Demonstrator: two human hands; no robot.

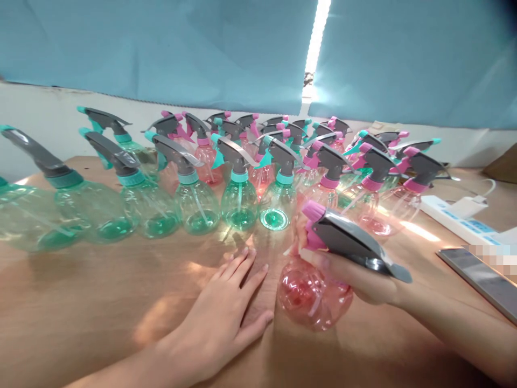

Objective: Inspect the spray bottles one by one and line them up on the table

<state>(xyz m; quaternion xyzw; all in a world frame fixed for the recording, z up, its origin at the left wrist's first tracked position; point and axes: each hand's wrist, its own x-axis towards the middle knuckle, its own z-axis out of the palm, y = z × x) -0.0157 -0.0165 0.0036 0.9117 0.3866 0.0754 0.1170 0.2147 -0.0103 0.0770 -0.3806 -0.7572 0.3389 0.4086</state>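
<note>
A pink spray bottle (315, 296) with a grey and pink trigger head is gripped around its neck by my right hand (363, 277). The bottle is tilted, its nozzle pointing up and left. My left hand (228, 302) lies flat on the wooden table (100, 302), fingers spread, just left of that bottle and not touching it. In front of both hands stands a row of spray bottles; a green spray bottle (277, 202) and another green spray bottle (239, 205) are nearest my left fingertips. A pink spray bottle (374, 207) stands behind the held one.
Several more green and pink spray bottles crowd the back of the table, such as a pink one (208, 161). At right are a white power strip (456, 218) with plugs and a phone (480, 280). A blue sheet (161, 54) hangs behind, beside a bright light strip (317, 43).
</note>
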